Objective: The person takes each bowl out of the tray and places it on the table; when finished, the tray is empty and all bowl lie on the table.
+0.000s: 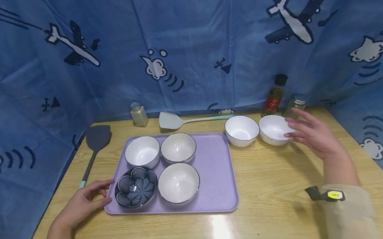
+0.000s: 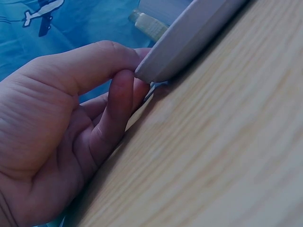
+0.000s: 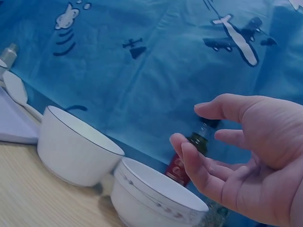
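Note:
My left hand [image 1: 80, 205] is at the left edge of a lilac tray [image 1: 215, 176], thumb and fingers pinching its rim. In the left wrist view the fingertips meet the tray's raised edge [image 2: 182, 42]. On the tray stand a white bowl [image 1: 142, 152], two cream bowls [image 1: 178, 148] and a dark blue flower-shaped bowl [image 1: 136, 187]. Beyond the tray's right side, my right hand [image 1: 316, 136] hovers with spread fingers by a white bowl with a patterned band [image 3: 151, 194], holding nothing. Left of that bowl stands another white bowl with a dark rim [image 1: 242, 130].
A dark spatula [image 1: 97, 138] lies left of the tray, and a pale spatula [image 1: 172, 120] lies behind it. A small jar [image 1: 139, 115] stands at the back. A red-labelled bottle [image 1: 273, 100] and a lidded glass jar [image 1: 296, 104] stand behind the right bowls, before a blue curtain [image 1: 188, 62].

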{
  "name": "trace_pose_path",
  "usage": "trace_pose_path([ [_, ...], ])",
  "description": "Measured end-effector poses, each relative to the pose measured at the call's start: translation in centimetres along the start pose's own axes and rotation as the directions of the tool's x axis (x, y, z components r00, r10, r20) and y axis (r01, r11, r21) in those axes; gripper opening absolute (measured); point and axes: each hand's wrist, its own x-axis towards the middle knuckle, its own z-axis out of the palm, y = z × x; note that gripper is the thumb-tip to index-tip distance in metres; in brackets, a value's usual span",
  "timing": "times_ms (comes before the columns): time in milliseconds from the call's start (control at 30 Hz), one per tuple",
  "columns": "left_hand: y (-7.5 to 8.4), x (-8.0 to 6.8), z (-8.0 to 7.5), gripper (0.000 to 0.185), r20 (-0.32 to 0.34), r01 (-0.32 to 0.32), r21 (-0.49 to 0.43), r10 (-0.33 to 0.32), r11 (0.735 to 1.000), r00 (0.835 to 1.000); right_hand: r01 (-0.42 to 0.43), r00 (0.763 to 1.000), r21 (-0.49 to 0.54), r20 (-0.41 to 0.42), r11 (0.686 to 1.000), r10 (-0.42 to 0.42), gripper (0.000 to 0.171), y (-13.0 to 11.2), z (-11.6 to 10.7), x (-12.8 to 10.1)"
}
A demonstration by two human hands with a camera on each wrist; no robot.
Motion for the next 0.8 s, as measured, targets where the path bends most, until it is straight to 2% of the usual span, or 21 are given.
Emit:
trace_pose_path([
  [200, 0.0, -0.1, -0.1, 0.058, 0.008, 0.008, -0.01, -0.008, 1.0, 1.0, 0.066, 0.994, 0.015, 0.09, 0.998, -0.067, 0.073, -0.6, 1.8, 0.2],
  [433, 0.4, 0.1, -0.2, 0.055, 0.005, -0.008, 0.017, 0.008, 1.0, 1.0, 0.037, 0.978, 0.019, 0.206, 0.999, -0.04, 0.07, -0.9, 5.0, 1.1],
  [533, 0.5, 0.1, -0.2, 0.056, 0.012, 0.006, 0.017, -0.006, 1.0, 1.0, 0.02, 0.968, -0.025, 0.252, 0.999, -0.013, 0.067, -0.8, 6.6, 1.8],
  [633, 0.4, 0.0, -0.2, 0.057, 0.013, 0.022, 0.017, -0.023, 1.0, 1.0, 0.016, 0.952, -0.072, 0.307, 0.997, 0.007, 0.067, -0.5, 8.2, 2.4],
  [800, 0.1, -0.1, -0.2, 0.057, 0.009, 0.008, 0.0, -0.008, 1.0, 1.0, 0.009, 0.914, -0.105, 0.405, 0.994, 0.034, 0.067, -0.2, 10.6, 3.5],
])
